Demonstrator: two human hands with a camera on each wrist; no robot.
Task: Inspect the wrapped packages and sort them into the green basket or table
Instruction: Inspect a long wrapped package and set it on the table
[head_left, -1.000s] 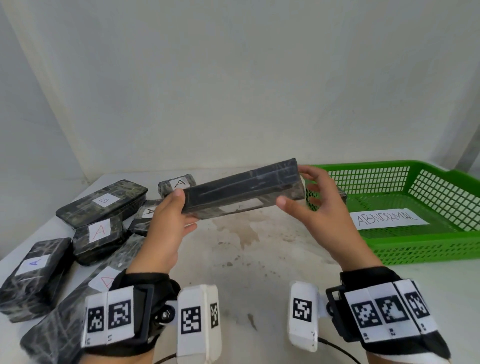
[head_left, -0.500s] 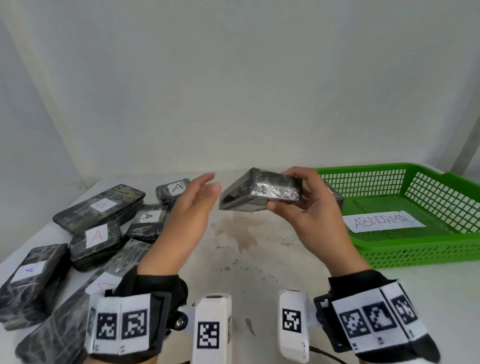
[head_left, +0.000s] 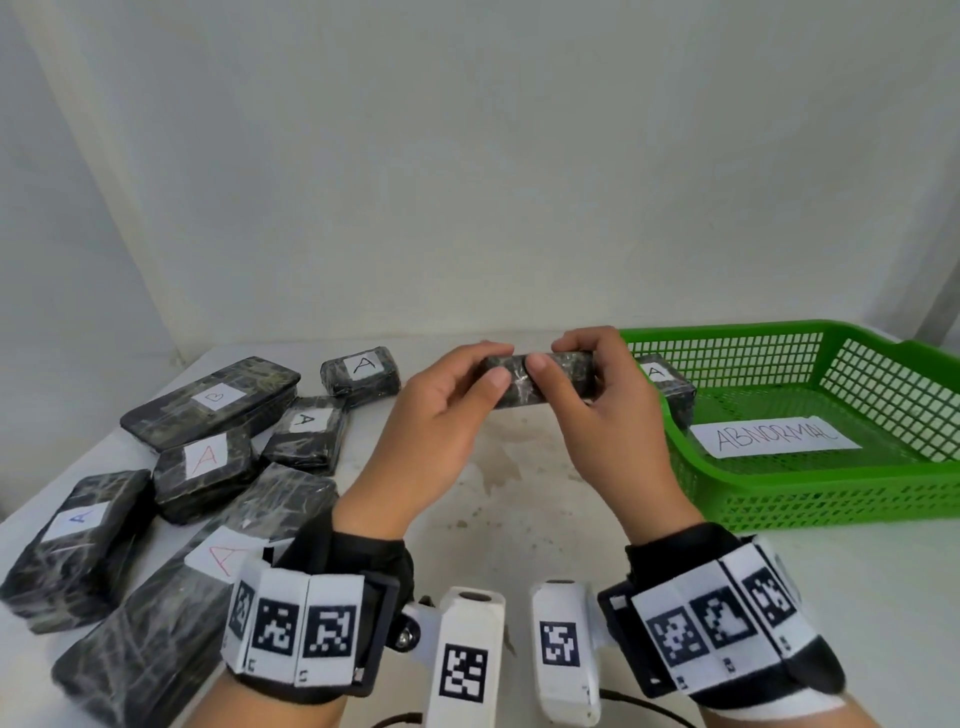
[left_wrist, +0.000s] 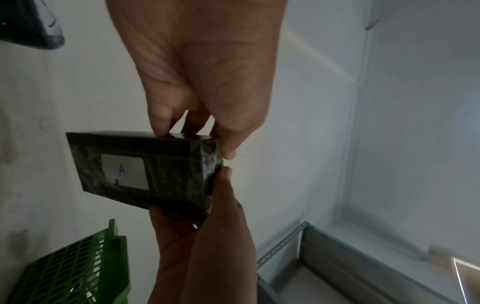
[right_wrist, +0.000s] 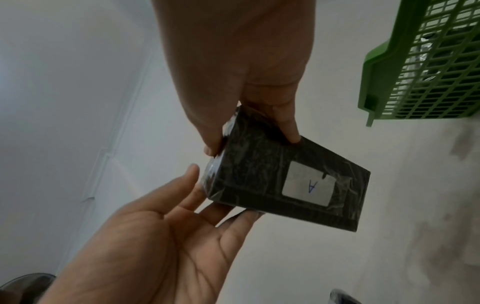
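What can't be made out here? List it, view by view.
- Head view: the held package shows only a narrow side; its label faces away, and the left hand and right hand cover its ends.
- Head view: the package in the green basket is partly hidden behind the right hand.
- Wrist views: whether the wrap is damaged; dim and blurred.
- Head view: the nearest package runs behind the left wristband.

I see bare table (head_left: 519, 499) left of the green basket (head_left: 810, 491), open for passage; farther left, wrapped packages (head_left: 202, 460) crowd it.
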